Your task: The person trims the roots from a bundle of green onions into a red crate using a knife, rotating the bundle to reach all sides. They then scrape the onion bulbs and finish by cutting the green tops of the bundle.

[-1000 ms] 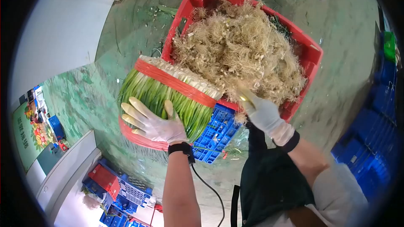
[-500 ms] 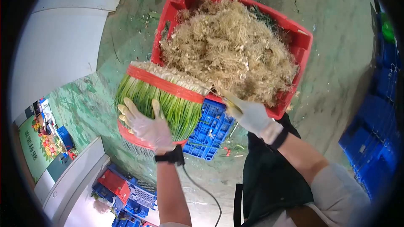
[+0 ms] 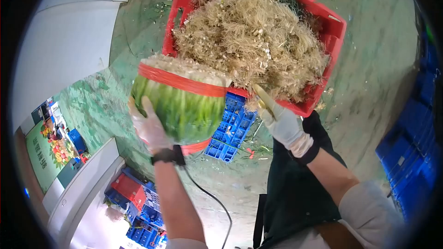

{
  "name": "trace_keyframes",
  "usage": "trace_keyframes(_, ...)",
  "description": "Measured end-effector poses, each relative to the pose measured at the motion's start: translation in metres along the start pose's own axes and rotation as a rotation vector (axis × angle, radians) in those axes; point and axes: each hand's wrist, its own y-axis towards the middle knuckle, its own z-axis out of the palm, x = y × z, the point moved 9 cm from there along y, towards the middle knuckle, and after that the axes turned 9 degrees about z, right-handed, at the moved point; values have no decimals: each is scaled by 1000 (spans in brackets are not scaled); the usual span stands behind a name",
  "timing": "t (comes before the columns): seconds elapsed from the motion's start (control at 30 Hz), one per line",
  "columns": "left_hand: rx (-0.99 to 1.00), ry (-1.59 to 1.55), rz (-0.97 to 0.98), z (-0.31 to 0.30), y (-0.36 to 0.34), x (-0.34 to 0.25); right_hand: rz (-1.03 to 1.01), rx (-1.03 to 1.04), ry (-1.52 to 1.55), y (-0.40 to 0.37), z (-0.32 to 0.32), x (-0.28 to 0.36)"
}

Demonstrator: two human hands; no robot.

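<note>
A thick bundle of green onions [image 3: 180,106], bound with red tape [image 3: 182,82], lies with its trimmed white ends toward the red crate. The green stalks are smeared by motion. My left hand [image 3: 150,127], in a whitish glove with yellowed fingertips, grips the bundle's left side. My right hand [image 3: 280,122], gloved too, is closed at the crate's near edge, right of the bundle and apart from it. A tuft of roots [image 3: 251,105] shows by its fingers; what else it holds is hard to make out.
A red crate [image 3: 336,41] heaped with cut roots [image 3: 254,41] stands ahead. Beneath the bundle's right side is a blue plastic crate [image 3: 233,131]. Blue crates [image 3: 406,157] line the right; a white panel [image 3: 69,41] stands at left. A cable [image 3: 214,198] hangs from my left wrist.
My left hand has slid from the top of the bundle to its left side, and the bundle has turned. My right hand has drawn slightly away from the cut ends. The view has shifted.
</note>
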Motion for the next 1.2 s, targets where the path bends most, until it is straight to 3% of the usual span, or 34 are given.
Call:
trace_keyframes(0.03, -49, 114, 79, -3, -18, -11, -68, -60, 41, -7, -6, 12)
trace_keyframes(0.07, -108, 201, 150, -7, -39, -32, 15, 2, 77, -13, -3, 7)
trace_keyframes(0.1, -142, 196, 114, -6, -59, -44, 12, -4, 74, -14, -9, 14)
trace_keyframes(0.17, -179, 286, 144, -3, -97, -64, 94, 113, -296, -15, -6, 22)
trace_keyframes(0.2, -178, 281, 147, 3, -114, -74, -83, -17, -180, -11, -9, 39)
trace_keyframes(0.3, -273, 331, 143, 10, -153, -91, -46, 135, -228, 19, 12, 38)
trace_keyframes(0.37, -336, 312, 272, 19, -174, -93, -41, 150, -230, 46, 23, 36)
trace_keyframes(0.43, -318, 352, 259, 23, -177, -93, 7, 258, -461, 57, 35, 25)
trace_keyframes(0.67, -265, 397, 180, 21, -150, -83, 104, 182, -492, -3, -43, -12)
trace_keyframes(0.77, -267, 362, 182, 20, -151, -85, 63, 69, -419, 6, -55, -5)
trace_keyframes(0.8, -267, 359, 176, 22, -152, -88, -77, 20, -245, 15, -45, 23)
trace_keyframes(0.83, -284, 367, 199, 22, -152, -92, -78, 20, -246, 31, -30, 35)
trace_keyframes(0.9, -297, 392, 227, 23, -156, -90, -30, 241, -516, 50, 14, 38)
trace_keyframes(0.97, -331, 407, 327, 26, -162, -82, 35, 273, -529, 45, 12, 24)
trace_keyframes(1.0, -303, 436, 289, 26, -159, -83, 94, 302, -557, 41, 6, 12)
trace_keyframes(1.13, -293, 400, 217, 24, -158, -92, 128, 209, -492, -13, -40, -47)
trace_keyframes(1.2, -295, 410, 201, 23, -165, -92, 104, 45, -417, -16, -54, -56)
